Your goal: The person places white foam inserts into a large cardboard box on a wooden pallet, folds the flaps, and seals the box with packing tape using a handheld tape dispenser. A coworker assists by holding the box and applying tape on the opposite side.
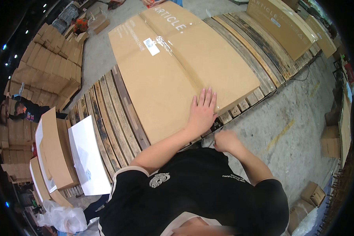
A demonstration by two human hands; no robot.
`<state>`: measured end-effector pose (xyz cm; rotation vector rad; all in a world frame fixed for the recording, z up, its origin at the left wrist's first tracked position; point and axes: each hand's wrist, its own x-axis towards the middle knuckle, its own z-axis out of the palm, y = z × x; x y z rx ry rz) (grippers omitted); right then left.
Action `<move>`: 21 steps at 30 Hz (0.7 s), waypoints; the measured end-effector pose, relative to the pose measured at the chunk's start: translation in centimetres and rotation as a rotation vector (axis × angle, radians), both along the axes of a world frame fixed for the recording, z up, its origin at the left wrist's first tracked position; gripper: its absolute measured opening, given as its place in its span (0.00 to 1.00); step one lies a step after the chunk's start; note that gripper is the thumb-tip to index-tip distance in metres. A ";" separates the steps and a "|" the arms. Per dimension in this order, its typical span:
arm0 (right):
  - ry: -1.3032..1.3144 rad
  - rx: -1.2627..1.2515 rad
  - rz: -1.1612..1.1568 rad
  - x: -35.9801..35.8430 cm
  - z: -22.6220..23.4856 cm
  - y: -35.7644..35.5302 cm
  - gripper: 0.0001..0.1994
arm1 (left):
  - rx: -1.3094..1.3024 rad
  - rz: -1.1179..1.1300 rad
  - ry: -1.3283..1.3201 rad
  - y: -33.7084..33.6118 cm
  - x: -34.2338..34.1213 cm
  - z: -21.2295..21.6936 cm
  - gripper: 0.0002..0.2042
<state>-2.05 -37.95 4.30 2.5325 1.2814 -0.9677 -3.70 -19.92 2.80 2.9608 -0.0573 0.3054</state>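
A large flat brown cardboard box (173, 74) lies on a wooden pallet (106, 118), with clear tape along its middle seam and a white label near the far end. My left hand (202, 112) rests flat on the box's near right corner, fingers stretched out and holding nothing. My right hand (225, 141) is curled into a fist just below the box's near edge, beside the pallet blocks. Whether it grips anything cannot be made out.
A second long flat box (281, 25) lies on the pallets at the upper right. Stacked cartons (51, 67) fill the left side, with a white board (88, 153) and an open carton (55, 149) nearer. Small boxes (330, 143) sit on the concrete floor at right. Another person's hands (151, 2) touch the box's far end.
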 end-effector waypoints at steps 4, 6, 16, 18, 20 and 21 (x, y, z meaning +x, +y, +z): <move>0.021 0.129 -0.241 4.1 2.0 -4.8 0.16 | 0.146 0.143 0.043 -2.2 1.5 0.0 0.46; -0.092 0.357 -0.387 7.2 5.0 -7.2 0.17 | 0.141 0.157 0.041 -2.8 2.2 -0.1 0.46; -0.259 0.672 -0.453 14.8 8.8 -5.2 0.18 | 0.079 0.130 -0.037 -3.0 2.2 -0.1 0.49; -0.219 0.640 -0.447 14.0 8.5 -7.5 0.18 | 0.042 0.133 -0.050 -2.8 2.1 -0.1 0.48; -0.202 0.638 -0.468 12.3 8.6 -10.5 0.20 | -0.022 0.116 -0.094 -2.5 2.1 -0.1 0.45; -0.181 0.587 -0.493 11.2 8.6 -11.6 0.20 | -0.083 0.131 -0.083 -2.4 2.1 -0.1 0.44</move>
